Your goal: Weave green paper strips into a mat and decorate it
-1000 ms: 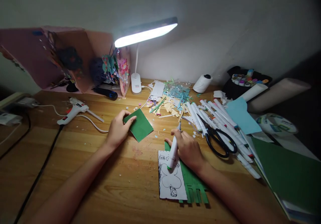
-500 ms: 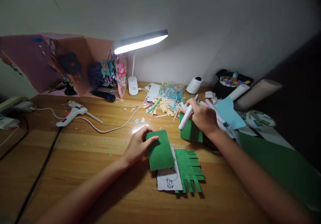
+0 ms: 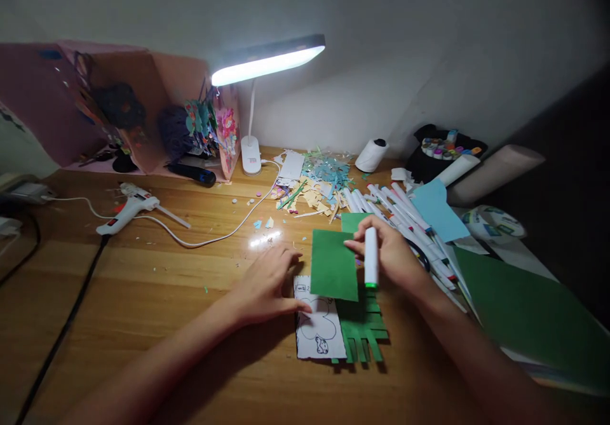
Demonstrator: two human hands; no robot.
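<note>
My right hand [image 3: 393, 253] is closed round a white marker with a green cap [image 3: 370, 258] and also pinches the right edge of a plain green paper rectangle [image 3: 333, 265]. My left hand [image 3: 267, 282] lies flat, fingers spread, with fingertips on the left edge of a white sheet with a black line drawing [image 3: 318, 328]. Under that sheet's right side lies a green paper cut into fringe strips [image 3: 363, 326]. A second green piece [image 3: 351, 222] peeks out behind my right hand.
Wooden desk [image 3: 143, 285] against a wall. White desk lamp [image 3: 257, 69], glue gun [image 3: 126, 208] with cable, paper scraps [image 3: 317, 187], several white markers [image 3: 405, 212], black marker case [image 3: 445, 152], blue paper [image 3: 433, 209], large green sheet [image 3: 528, 317], pink cardboard display [image 3: 95, 107].
The green rectangle passed from my left hand to my right, shifting right. My left hand dropped flat onto the drawing sheet. My right hand came back from the marker pile.
</note>
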